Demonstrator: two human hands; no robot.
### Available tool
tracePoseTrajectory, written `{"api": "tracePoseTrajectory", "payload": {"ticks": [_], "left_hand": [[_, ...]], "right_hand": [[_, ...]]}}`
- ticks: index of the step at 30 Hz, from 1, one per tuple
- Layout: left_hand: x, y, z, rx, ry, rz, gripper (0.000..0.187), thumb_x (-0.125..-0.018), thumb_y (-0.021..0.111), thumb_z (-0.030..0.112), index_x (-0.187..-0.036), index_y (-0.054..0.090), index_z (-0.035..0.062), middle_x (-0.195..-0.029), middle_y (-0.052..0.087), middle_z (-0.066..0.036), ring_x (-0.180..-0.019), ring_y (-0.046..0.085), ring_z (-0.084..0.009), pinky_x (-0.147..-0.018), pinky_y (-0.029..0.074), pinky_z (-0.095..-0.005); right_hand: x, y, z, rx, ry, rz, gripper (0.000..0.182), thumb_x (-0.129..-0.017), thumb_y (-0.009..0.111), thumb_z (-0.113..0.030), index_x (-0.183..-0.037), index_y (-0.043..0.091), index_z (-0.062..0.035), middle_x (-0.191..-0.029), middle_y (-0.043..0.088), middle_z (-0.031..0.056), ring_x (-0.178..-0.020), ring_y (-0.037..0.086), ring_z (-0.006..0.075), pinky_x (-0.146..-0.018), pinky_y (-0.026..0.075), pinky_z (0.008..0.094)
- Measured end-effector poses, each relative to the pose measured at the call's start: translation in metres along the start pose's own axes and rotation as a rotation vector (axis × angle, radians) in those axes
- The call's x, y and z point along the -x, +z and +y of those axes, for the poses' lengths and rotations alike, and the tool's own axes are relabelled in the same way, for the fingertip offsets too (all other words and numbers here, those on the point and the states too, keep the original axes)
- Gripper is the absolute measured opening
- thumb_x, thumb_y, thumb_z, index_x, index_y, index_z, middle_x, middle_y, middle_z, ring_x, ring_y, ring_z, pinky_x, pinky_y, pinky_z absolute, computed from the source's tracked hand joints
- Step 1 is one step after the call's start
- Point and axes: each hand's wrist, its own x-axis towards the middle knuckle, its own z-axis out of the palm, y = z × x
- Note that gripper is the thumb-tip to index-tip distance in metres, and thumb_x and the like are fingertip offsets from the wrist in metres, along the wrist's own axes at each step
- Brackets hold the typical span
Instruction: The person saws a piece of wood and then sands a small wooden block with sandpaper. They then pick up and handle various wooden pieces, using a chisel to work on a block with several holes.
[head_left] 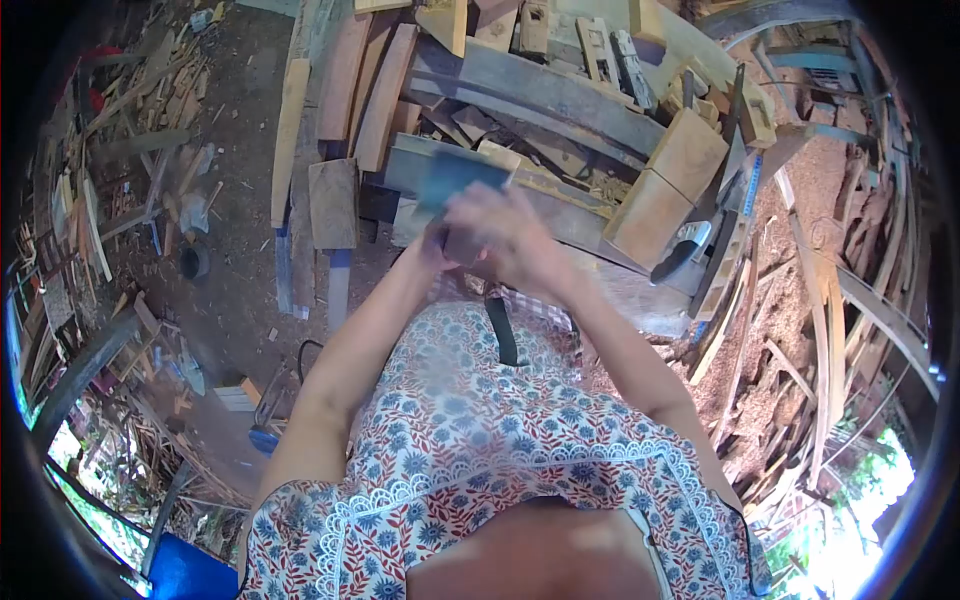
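Both hands are together in front of my waist, at the near edge of a wooden workbench [560,110]. My left hand [447,246] is curled round a small dark thing, its shape blurred. Close beside and over it is my right hand [508,235], its fingers smeared by motion. A flat teal patch [458,180], also blurred, shows just beyond the fingers; I cannot tell what the hands hold. Below them a black strap [503,330] hangs over my flowered clothing.
Wooden blocks [668,185] lie at the bench's right, near a tool with a white and black handle [684,250] and a blue ruler strip [752,185]. Long boards [386,98] stand at the left. Scrap wood [140,110] and wood shavings [765,310] cover the ground.
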Motion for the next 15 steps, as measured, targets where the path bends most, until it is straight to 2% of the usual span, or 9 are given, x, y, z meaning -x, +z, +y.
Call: {"api": "tracePoseTrajectory", "payload": {"ticks": [1,3,4,5,7,8,10,13,15], "left_hand": [[0.005,0.001,0.001,-0.001,-0.002,0.008,0.041,-0.091,0.033,0.038,-0.114,0.045,0.0064,-0.092,0.060,-0.011,-0.071,0.062,-0.0241,-0.054,0.052,-0.0404],[0.011,0.005,0.003,-0.039,-0.069,-0.308,0.041,-0.091,0.032,0.040,-0.109,0.048,0.0062,-0.088,0.059,-0.014,-0.068,0.060,-0.0273,-0.064,0.053,-0.0428],[0.003,0.001,0.005,-0.124,-0.100,-0.146,0.040,-0.091,0.034,0.040,-0.108,0.048,0.0075,-0.088,0.058,-0.013,-0.070,0.060,-0.0279,-0.067,0.052,-0.0431],[0.004,0.008,0.000,-0.117,-0.093,-0.149,0.040,-0.091,0.034,0.040,-0.108,0.048,0.0075,-0.088,0.058,-0.013,-0.070,0.060,-0.0279,-0.067,0.052,-0.0431],[0.014,0.029,-0.001,-0.087,-0.041,0.013,0.039,-0.087,0.045,0.043,-0.104,0.055,0.0088,-0.088,0.059,-0.014,-0.076,0.060,-0.0250,-0.068,0.052,-0.0428],[0.020,0.035,0.002,-0.090,-0.037,0.015,0.039,-0.087,0.045,0.043,-0.104,0.055,0.0088,-0.088,0.059,-0.014,-0.076,0.060,-0.0250,-0.068,0.052,-0.0428],[0.032,0.057,0.009,-0.193,-0.066,0.205,0.048,-0.083,0.050,0.050,-0.109,0.053,0.0101,-0.096,0.058,-0.015,-0.082,0.059,-0.0269,-0.071,0.051,-0.0442],[0.067,0.118,0.024,-0.378,0.077,0.282,0.057,-0.078,0.052,0.056,-0.115,0.049,0.0129,-0.103,0.056,-0.014,-0.090,0.057,-0.0273,-0.077,0.049,-0.0439],[0.061,0.107,0.034,-0.402,0.169,0.170,0.058,-0.078,0.054,0.055,-0.118,0.047,0.0131,-0.106,0.056,-0.011,-0.093,0.057,-0.0247,-0.079,0.048,-0.0406]], "right_hand": [[0.005,-0.003,-0.023,0.011,-0.188,-0.161,0.033,-0.088,0.044,-0.013,-0.121,0.049,-0.0128,-0.130,0.045,0.0033,-0.125,0.035,0.0234,-0.105,0.018,0.0474],[-0.002,0.012,0.033,-0.013,-0.196,-0.088,0.033,-0.089,0.044,-0.016,-0.121,0.048,-0.0097,-0.129,0.046,0.0050,-0.126,0.033,0.0263,-0.104,0.020,0.0469],[-0.013,0.016,0.065,-0.035,-0.017,0.035,0.033,-0.089,0.044,-0.017,-0.121,0.048,-0.0093,-0.128,0.047,0.0053,-0.125,0.033,0.0272,-0.104,0.022,0.0445],[-0.019,0.017,0.079,-0.057,0.158,0.157,0.033,-0.089,0.045,-0.018,-0.120,0.049,-0.0088,-0.127,0.047,0.0057,-0.125,0.034,0.0281,-0.103,0.023,0.0421],[-0.027,0.016,0.070,-0.001,0.137,0.124,0.032,-0.089,0.043,-0.019,-0.119,0.050,-0.0071,-0.126,0.048,0.0074,-0.124,0.034,0.0301,-0.102,0.027,0.0381],[-0.030,0.021,0.069,0.008,0.135,0.139,0.033,-0.090,0.043,-0.019,-0.120,0.049,-0.0072,-0.126,0.048,0.0080,-0.124,0.034,0.0308,-0.101,0.028,0.0387],[-0.040,0.027,0.071,-0.005,0.139,0.177,0.036,-0.091,0.041,-0.023,-0.123,0.047,-0.0083,-0.126,0.048,0.0091,-0.124,0.033,0.0318,-0.100,0.028,0.0433],[-0.048,0.031,0.067,-0.094,0.207,0.279,0.034,-0.089,0.044,-0.025,-0.119,0.050,-0.0094,-0.125,0.048,0.0091,-0.122,0.036,0.0314,-0.098,0.029,0.0463],[-0.052,0.032,0.066,-0.089,0.203,0.277,0.034,-0.089,0.043,-0.024,-0.120,0.049,-0.0100,-0.125,0.048,0.0101,-0.122,0.036,0.0320,-0.097,0.029,0.0483]]}}
